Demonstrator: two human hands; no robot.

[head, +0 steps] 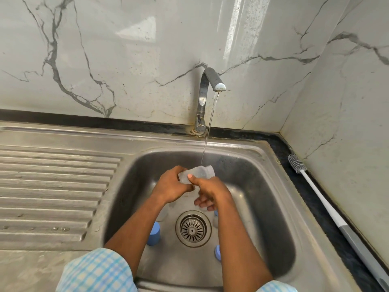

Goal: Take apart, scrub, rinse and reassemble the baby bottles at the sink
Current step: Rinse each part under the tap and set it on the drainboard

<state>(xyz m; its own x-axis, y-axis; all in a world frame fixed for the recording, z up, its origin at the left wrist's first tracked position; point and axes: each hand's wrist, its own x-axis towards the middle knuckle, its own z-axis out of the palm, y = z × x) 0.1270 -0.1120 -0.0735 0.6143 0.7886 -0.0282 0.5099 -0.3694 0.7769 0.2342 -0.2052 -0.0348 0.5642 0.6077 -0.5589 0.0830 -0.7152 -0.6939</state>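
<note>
Plainly the job is in its rinsing stage. A clear bottle with no top on it is held on its side over the sink, right where the thin stream of water from the tap lands. The left hand grips the bottle's near end with curled fingers. The right hand clamps it with the thumb on top, while its fingers hang below; whether they touch the bottle I cannot tell.

Taking apart looks done for this bottle at least. A blue cap stands on the sink floor left of the drain, and a second blue piece shows beside the right forearm, partly hidden. Some pale, clear parts seem to lie under the arms, too blurred to name. Those loose parts, and all the reassembly, appear still to be done.

The brush lies on the dark bench at the right, well apart from both hands, so scrubbing is not under way. The draining board is on the left. Nothing blocks the tap, though the forearms cover much of the sink floor.
</note>
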